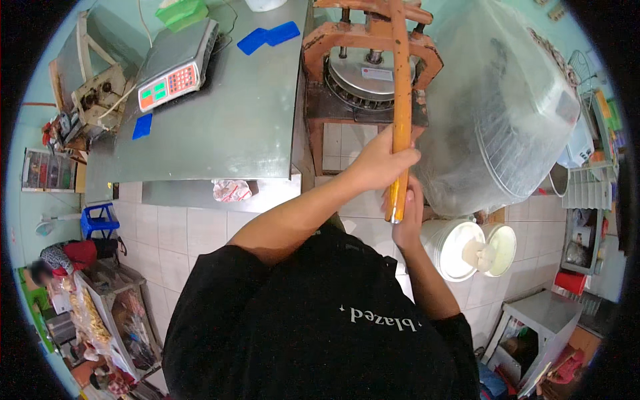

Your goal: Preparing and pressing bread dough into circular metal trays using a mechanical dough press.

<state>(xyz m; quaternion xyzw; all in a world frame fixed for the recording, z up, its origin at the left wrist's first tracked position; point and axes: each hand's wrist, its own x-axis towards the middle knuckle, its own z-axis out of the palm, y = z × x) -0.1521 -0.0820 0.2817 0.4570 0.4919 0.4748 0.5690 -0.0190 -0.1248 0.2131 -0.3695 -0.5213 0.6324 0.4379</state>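
My left hand (pixel 390 160) grips the long, worn orange-yellow metal lever (pixel 401 87) with its thumb across the bar. Lower down, my right hand (pixel 408 203) is around the bar's end from behind, partly hidden by it. The lever runs up over a rust-marked orange press (pixel 427 57) with a round steel plate (pixel 353 70) above a dark ring of toothed parts. The press stands between a steel table and a large plastic-covered object.
Steel table (pixel 213 133) at left holds a scale (pixel 170 80), blue cards (pixel 273 37) and a green container (pixel 177 13). Plastic-covered machine (pixel 497 113) and white buckets (pixel 453 253) are right. Blue stool (pixel 100 220) and another person (pixel 67 260) are lower left; a steel cabinet (pixel 537 313) lower right.
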